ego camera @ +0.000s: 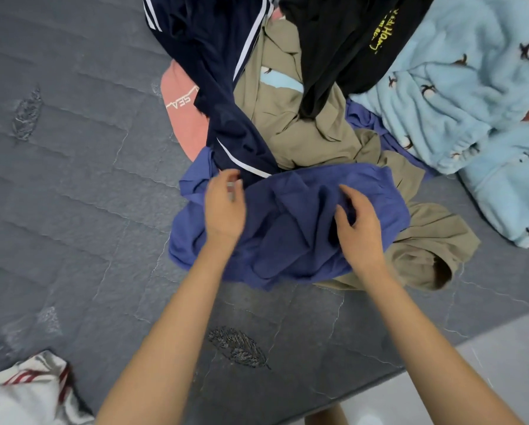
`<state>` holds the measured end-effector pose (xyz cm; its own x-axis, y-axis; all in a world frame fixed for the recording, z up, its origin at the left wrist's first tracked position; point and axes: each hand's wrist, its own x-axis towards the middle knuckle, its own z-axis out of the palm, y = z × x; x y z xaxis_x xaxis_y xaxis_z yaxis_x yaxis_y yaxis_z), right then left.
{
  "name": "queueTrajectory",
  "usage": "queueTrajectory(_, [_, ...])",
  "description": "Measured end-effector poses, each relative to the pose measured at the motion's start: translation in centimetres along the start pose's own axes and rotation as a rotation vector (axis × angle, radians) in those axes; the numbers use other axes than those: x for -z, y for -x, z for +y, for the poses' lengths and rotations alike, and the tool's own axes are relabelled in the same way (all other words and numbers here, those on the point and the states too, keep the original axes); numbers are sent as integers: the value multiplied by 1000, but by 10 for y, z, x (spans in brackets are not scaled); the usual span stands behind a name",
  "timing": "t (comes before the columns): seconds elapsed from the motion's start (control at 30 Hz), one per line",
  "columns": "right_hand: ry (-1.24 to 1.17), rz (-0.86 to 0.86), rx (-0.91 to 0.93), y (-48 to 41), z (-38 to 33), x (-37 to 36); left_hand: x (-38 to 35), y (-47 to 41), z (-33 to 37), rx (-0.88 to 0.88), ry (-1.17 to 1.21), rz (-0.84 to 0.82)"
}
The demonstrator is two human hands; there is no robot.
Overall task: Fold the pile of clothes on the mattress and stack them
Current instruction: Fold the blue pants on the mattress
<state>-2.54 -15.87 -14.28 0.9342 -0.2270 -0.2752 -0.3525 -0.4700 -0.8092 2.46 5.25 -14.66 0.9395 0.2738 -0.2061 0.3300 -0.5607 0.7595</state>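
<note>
A loose pile of clothes lies on the grey quilted mattress [73, 167]. At its front is a crumpled blue garment [287, 228]. Behind it lie a navy garment with white stripes [214, 72], a khaki garment [306, 133], a black garment with yellow lettering [349, 41], a pink garment [183, 111] and a light blue fleece with a bird print [471, 102]. My left hand [224, 207] hovers over the blue garment's left edge by the navy one, fingers loosely curved and blurred. My right hand [358, 222] is on the blue garment's right part, thumb and fingers closing on a fold.
A white cloth with red stripes [30, 391] lies at the mattress's near left corner. The mattress's near edge runs along the lower right, with pale floor [471, 378] beyond it. Bare mattress stretches to the left of the pile.
</note>
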Motion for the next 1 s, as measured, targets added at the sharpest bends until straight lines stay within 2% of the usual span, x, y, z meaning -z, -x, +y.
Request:
queueTrajectory(0.07, [36,61,38,6,-6,-12,18,-20,-42,184,-245,6])
queueTrajectory(0.1, [57,84,89,9,-10,-19,25,-26,-60,274,-283,-19])
queueTrajectory(0.17, [94,95,249,15,-18,-33,32,-37,-85,352,-202,-51])
queueTrajectory(0.27, [181,32,476,24,-24,-56,32,-55,-102,323,-101,-41])
queueTrajectory(0.37, [257,-67,573,34,-23,-81,30,-74,-111,237,-138,-13])
queueTrajectory(0.5, [320,-186,577,39,-24,-110,40,-81,-117,130,-111,42])
queueTrajectory(0.7, [495,-391,430,23,-30,-142,107,-49,-114,-8,192,218])
queueTrajectory(0.87, [673,-432,430,16,-31,-160,171,11,-151,135,433,161])
queueTrajectory(1.0, [840,-438,416,21,-36,-175,199,49,-190,297,580,305])
